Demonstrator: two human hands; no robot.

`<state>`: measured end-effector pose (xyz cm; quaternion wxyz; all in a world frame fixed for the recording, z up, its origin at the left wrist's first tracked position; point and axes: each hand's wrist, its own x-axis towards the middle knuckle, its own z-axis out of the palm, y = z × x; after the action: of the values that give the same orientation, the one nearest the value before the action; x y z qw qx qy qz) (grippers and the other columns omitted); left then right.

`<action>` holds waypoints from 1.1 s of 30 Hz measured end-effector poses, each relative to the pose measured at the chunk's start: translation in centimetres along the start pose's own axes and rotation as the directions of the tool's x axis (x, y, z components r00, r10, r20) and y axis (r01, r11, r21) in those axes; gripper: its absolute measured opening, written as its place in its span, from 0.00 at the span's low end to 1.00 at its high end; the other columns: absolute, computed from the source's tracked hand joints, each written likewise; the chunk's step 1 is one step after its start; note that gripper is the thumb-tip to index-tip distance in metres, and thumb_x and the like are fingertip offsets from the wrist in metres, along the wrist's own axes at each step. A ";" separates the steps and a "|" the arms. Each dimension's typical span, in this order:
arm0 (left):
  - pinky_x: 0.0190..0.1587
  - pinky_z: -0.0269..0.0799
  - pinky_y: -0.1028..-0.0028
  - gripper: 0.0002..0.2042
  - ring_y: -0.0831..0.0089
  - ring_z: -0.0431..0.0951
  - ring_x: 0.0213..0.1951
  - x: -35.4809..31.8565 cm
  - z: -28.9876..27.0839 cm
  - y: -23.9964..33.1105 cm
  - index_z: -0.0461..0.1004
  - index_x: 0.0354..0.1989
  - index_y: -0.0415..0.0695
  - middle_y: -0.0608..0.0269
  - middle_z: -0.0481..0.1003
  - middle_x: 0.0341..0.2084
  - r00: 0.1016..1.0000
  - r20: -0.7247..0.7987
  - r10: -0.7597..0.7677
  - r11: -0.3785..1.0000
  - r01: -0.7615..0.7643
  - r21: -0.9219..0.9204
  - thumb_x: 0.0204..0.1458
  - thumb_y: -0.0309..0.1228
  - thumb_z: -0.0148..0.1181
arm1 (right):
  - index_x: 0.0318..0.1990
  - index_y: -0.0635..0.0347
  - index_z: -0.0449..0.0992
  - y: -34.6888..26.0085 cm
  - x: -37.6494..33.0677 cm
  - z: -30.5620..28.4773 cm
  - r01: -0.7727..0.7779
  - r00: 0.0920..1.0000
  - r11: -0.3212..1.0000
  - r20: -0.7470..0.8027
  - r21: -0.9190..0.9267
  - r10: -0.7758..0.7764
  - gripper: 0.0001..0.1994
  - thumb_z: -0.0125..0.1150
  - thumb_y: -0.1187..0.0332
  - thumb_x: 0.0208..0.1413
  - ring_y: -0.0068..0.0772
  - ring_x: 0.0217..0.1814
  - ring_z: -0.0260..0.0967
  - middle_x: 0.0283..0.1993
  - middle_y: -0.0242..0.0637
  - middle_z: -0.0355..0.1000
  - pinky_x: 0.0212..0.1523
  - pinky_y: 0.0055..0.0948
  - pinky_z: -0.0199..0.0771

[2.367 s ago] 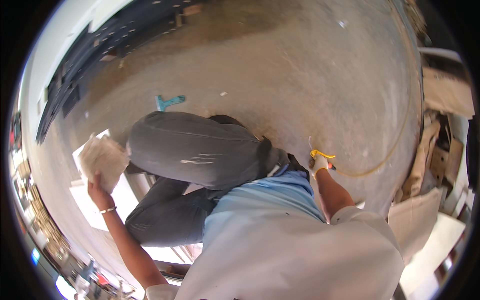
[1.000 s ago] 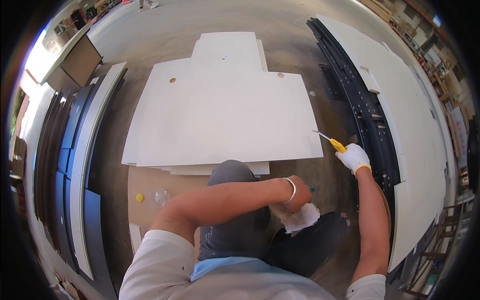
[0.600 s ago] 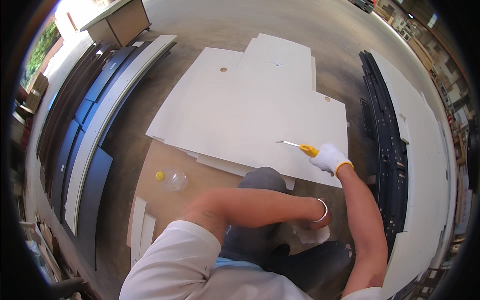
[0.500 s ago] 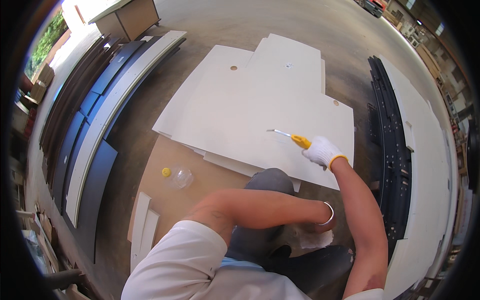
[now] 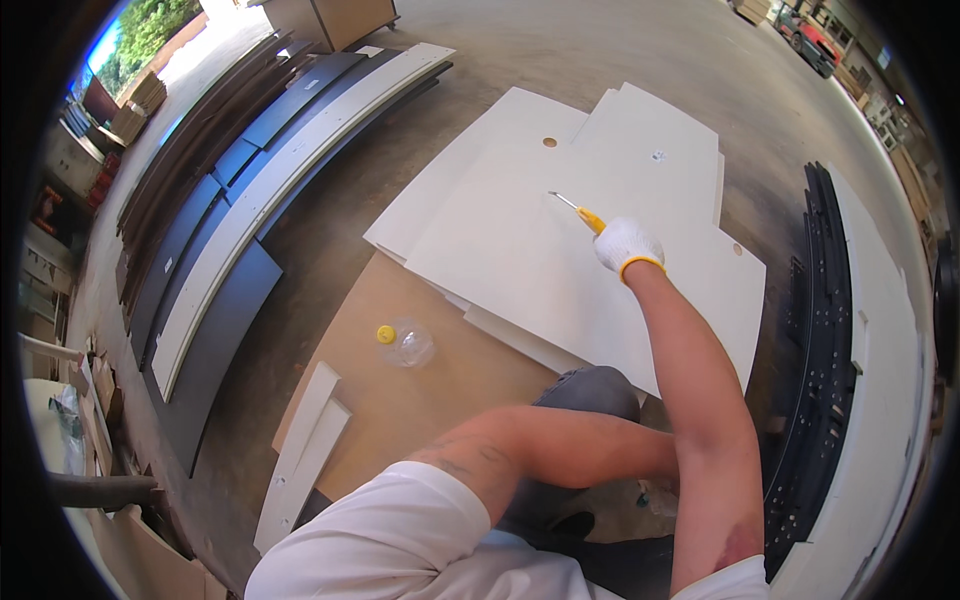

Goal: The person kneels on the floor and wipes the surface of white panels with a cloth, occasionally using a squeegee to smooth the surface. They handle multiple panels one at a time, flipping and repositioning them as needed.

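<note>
My right hand [image 5: 629, 245], in a white knit glove with a yellow cuff, is closed around a yellow-handled tool [image 5: 590, 219] with a thin metal shaft and an angled tip. The tip is over the large off-white panels [image 5: 520, 255], which lie overlapped in a stack. Whether it touches the surface I cannot tell. A round brown spot [image 5: 550, 142] marks the top panel beyond the tool. My left forearm [image 5: 560, 445] reaches across my body to the right, and the left hand is mostly hidden behind my right forearm.
On a brown board [image 5: 470, 365] stand or lie a clear plastic bottle [image 5: 411, 344] with a yellow cap and white strips [image 5: 300, 465]. Dark and blue-grey panels [image 5: 235, 285] are stacked at left. Drilled black strips [image 5: 815, 370] and a pale panel [image 5: 880, 350] line the right.
My right hand has moved the tool farther away across the panels. The view has turned, shifting the scene rightward. My left hand has gone behind the right forearm.
</note>
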<state>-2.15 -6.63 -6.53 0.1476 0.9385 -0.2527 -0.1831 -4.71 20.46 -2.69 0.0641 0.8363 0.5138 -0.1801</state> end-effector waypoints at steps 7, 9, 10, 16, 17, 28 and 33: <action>0.53 0.78 0.53 0.19 0.60 0.83 0.56 0.0 -1.4 -0.2 0.85 0.50 0.46 0.57 0.83 0.53 1.000 0.025 0.006 1.000 -0.007 0.008 0.48 0.34 0.69 | 0.42 0.60 0.84 0.3 0.3 -1.7 -0.001 1.000 0.999 0.007 0.042 0.000 0.13 0.58 0.62 0.61 0.42 0.36 0.83 0.36 0.43 0.83 0.38 0.43 0.83; 0.53 0.78 0.53 0.19 0.60 0.83 0.56 0.0 -1.5 -0.3 0.85 0.50 0.46 0.58 0.83 0.53 0.999 0.037 -0.007 1.000 0.006 0.006 0.48 0.34 0.70 | 0.37 0.63 0.83 -0.1 -1.4 -1.3 0.144 0.928 0.979 0.323 0.146 -0.185 0.14 0.59 0.60 0.60 0.37 0.28 0.78 0.31 0.40 0.81 0.31 0.39 0.81; 0.53 0.78 0.53 0.19 0.60 0.83 0.56 0.0 -1.6 -0.3 0.85 0.50 0.46 0.58 0.83 0.53 0.999 0.043 -0.005 1.000 0.005 0.002 0.48 0.34 0.70 | 0.35 0.64 0.82 -0.5 -2.3 -0.9 0.191 0.847 0.958 0.457 0.216 -0.272 0.15 0.60 0.60 0.60 0.34 0.24 0.76 0.28 0.38 0.79 0.28 0.37 0.80; 0.53 0.78 0.53 0.19 0.61 0.83 0.55 0.3 -2.2 0.1 0.85 0.51 0.48 0.61 0.83 0.53 0.997 0.072 0.012 1.000 -0.012 0.006 0.48 0.36 0.70 | 0.28 0.65 0.80 -0.7 -4.2 -0.1 0.244 0.924 0.969 0.294 0.044 -0.246 0.18 0.64 0.57 0.58 0.31 0.18 0.69 0.24 0.37 0.77 0.20 0.34 0.76; 0.52 0.78 0.53 0.19 0.61 0.83 0.55 0.4 -2.4 0.1 0.85 0.51 0.49 0.61 0.83 0.53 0.997 0.074 0.008 1.000 -0.009 0.008 0.48 0.36 0.70 | 0.28 0.65 0.81 0.1 -4.3 -0.4 0.250 0.890 0.968 0.389 0.022 -0.239 0.17 0.63 0.58 0.57 0.34 0.20 0.71 0.25 0.39 0.77 0.22 0.36 0.78; 0.51 0.78 0.54 0.21 0.63 0.82 0.56 1.8 -2.6 0.7 0.85 0.53 0.53 0.68 0.83 0.55 0.996 0.084 0.019 0.999 -0.021 0.026 0.48 0.38 0.71 | 0.36 0.64 0.86 9.8 -10.2 -0.4 0.284 0.889 0.927 0.430 -0.247 -0.158 0.18 0.62 0.56 0.55 0.55 0.37 0.81 0.35 0.51 0.82 0.42 0.49 0.82; 0.52 0.77 0.55 0.22 0.64 0.81 0.59 2.9 -1.5 0.5 0.84 0.55 0.56 0.71 0.82 0.57 0.995 0.100 -0.014 1.000 0.011 0.026 0.49 0.39 0.71 | 0.44 0.61 0.87 9.8 -8.9 1.1 0.189 0.918 0.959 0.386 -0.212 -0.095 0.20 0.61 0.52 0.58 0.57 0.45 0.82 0.43 0.54 0.83 0.48 0.50 0.81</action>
<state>0.61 -8.33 -5.74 0.1215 0.9315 -0.2563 -0.2277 0.08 8.18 -1.18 0.2498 0.7328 0.5704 -0.2744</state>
